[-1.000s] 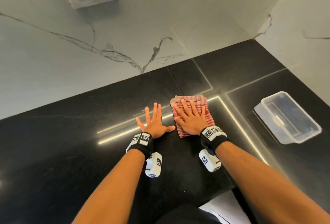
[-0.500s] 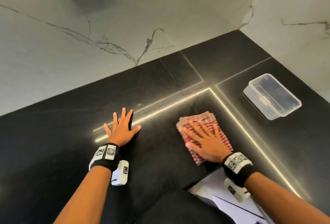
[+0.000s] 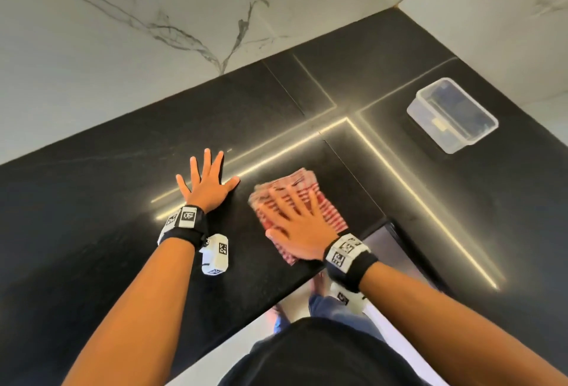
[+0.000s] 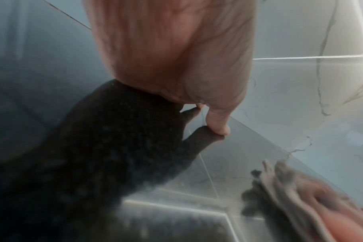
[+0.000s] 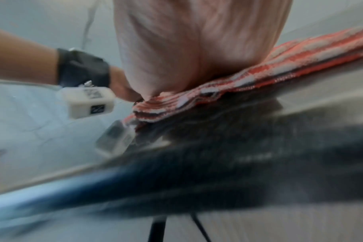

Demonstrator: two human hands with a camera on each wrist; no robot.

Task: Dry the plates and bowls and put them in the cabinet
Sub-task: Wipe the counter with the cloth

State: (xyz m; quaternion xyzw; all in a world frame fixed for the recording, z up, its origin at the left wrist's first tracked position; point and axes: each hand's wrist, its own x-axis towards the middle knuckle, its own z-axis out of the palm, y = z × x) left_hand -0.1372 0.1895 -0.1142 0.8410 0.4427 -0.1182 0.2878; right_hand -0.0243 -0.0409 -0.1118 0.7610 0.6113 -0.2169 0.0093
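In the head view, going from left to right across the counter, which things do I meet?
left hand → right hand pressing flat on the red checked cloth → clear plastic box

The left hand (image 3: 206, 188) is laid flat, fingers spread toward twelve o'clock. The right hand (image 3: 299, 231) is pressed palm-down at its three o'clock, fingers straight toward eleven. Both forearms are extended.

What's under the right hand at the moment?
The right hand presses flat, fingers spread, on a folded red-checked cloth, which lies on the black countertop. Anything beneath the cloth is covered and cannot be seen.
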